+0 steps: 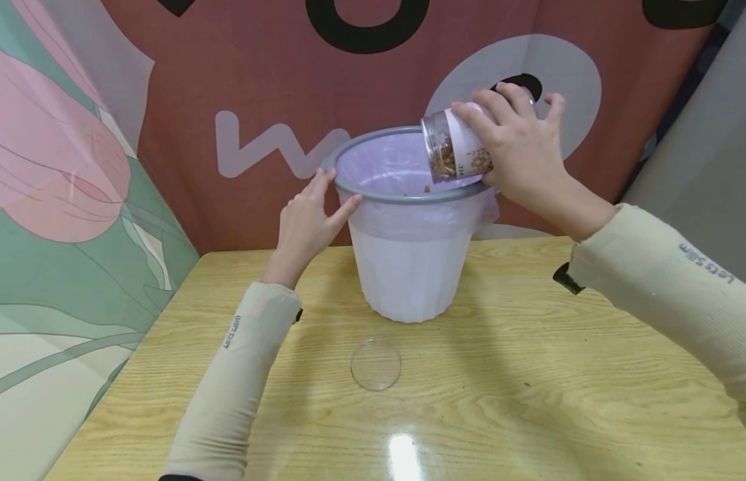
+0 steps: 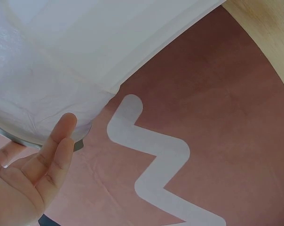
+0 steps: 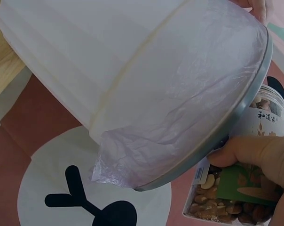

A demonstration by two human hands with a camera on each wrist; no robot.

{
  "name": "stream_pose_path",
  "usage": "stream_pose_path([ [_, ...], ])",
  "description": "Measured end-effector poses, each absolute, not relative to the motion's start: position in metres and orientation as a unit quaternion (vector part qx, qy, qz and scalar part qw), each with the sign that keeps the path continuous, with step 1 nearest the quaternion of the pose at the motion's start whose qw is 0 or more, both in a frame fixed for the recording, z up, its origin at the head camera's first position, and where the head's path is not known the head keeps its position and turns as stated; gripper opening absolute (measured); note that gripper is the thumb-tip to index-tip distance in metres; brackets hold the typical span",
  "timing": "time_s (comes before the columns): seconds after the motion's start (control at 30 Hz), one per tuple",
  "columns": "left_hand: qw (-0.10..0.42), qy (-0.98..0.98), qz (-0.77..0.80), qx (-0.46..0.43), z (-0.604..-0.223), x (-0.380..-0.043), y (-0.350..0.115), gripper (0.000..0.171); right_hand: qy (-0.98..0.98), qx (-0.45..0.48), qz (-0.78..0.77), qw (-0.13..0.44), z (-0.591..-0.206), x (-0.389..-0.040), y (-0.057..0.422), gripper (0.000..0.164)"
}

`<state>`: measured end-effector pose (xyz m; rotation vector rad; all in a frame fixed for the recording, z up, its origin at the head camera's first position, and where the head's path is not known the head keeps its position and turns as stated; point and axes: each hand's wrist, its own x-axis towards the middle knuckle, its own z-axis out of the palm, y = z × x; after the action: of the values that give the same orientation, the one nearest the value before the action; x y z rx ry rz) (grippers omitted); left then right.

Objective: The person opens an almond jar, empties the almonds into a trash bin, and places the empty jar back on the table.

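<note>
My right hand [image 1: 523, 143] grips a clear jar of nuts [image 1: 441, 143] with a printed label, tilted on its side over the bin's right rim. Its mouth points left, over the opening. In the right wrist view nuts [image 3: 210, 207] lie toward the jar's base, and the thumb presses the label. The white trash bin [image 1: 409, 274] has a grey rim and a thin lilac liner [image 1: 373, 160] folded over it. A few small brown bits show inside. My left hand [image 1: 303, 224] rests against the left rim, fingers mostly straight, thumb on the near side.
A clear round lid [image 1: 375, 364] lies flat on the wooden table [image 1: 529, 401] in front of the bin. Behind stands a printed red cloth backdrop [image 1: 258, 73]. Tiny dark crumbs dot the table to the right. A grey cloth [image 1: 697, 133] hangs at the far right.
</note>
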<state>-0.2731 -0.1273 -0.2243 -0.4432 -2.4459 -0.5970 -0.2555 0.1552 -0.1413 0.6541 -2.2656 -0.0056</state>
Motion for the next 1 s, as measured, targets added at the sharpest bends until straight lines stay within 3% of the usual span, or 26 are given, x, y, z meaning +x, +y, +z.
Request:
stream_pose_path([
  [1.0, 0.292, -0.914, -0.225, -0.170, -0.2240, -0.2728, -0.1264, 0.069, -0.885, 0.259, -0.020, 0.387, -0.1428, -0.2571, 0.1575, 0.088],
])
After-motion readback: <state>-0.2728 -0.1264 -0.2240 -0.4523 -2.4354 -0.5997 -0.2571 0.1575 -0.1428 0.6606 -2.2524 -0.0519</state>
